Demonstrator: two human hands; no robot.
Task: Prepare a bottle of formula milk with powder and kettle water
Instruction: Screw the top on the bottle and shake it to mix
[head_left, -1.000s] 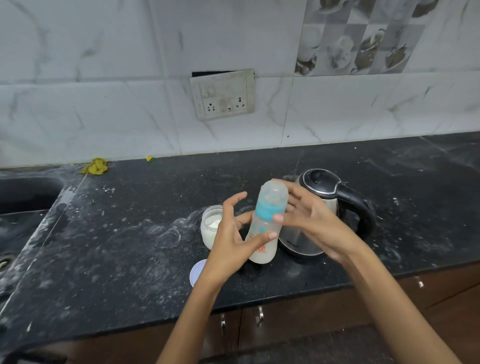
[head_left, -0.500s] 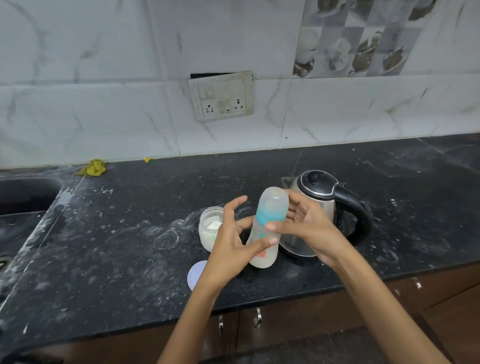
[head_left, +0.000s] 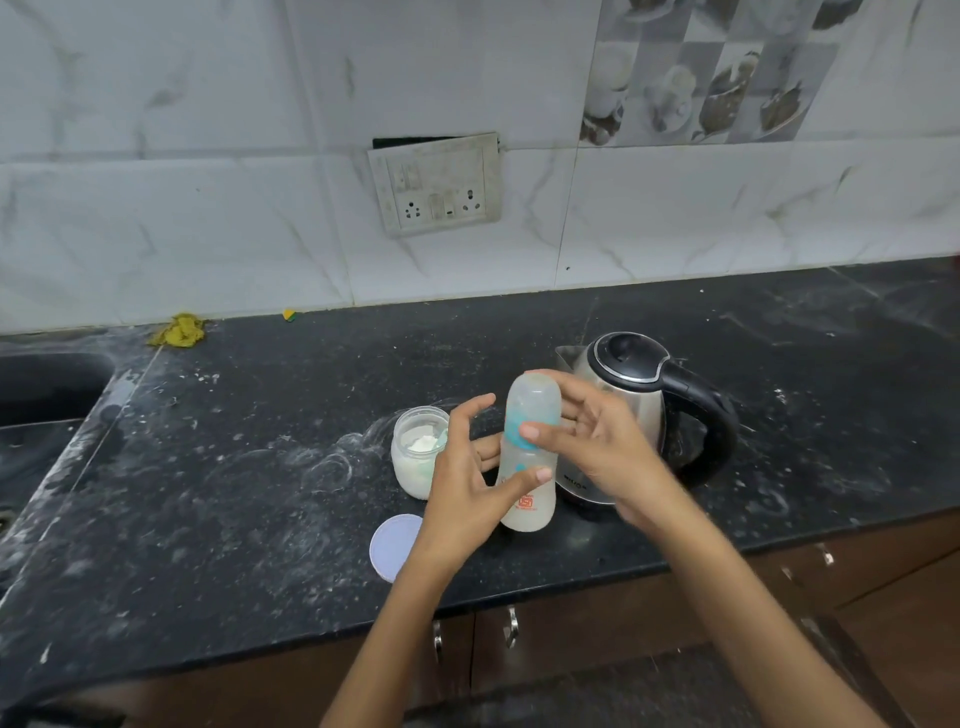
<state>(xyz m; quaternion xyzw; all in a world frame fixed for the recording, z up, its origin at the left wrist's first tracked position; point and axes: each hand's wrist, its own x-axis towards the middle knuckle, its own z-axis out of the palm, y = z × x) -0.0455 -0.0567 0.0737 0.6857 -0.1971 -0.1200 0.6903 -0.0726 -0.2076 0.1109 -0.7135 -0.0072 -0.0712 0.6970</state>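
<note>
A capped baby bottle (head_left: 530, 457) with a blue collar and milky liquid is held upright between my two palms above the black counter (head_left: 234, 493). My left hand (head_left: 467, 488) presses its lower left side, thumb across the front. On the right side, my right hand (head_left: 592, 441) presses at the collar, fingers spread. Left of the bottle stands an open glass jar (head_left: 418, 449) of white powder. A steel kettle (head_left: 644, 410) with a black lid and handle stands behind my right hand.
The jar's round pale lid (head_left: 392, 545) lies near the counter's front edge. A sink (head_left: 36, 415) is at the far left, with a yellow cloth scrap (head_left: 179, 330) by the wall. A socket plate (head_left: 436, 182) is on the tiled wall. Powder smears dust the counter.
The bottle has stayed between my palms while they slid against each other, my right hand shifting a little forward along the collar. The camera view drifted slightly.
</note>
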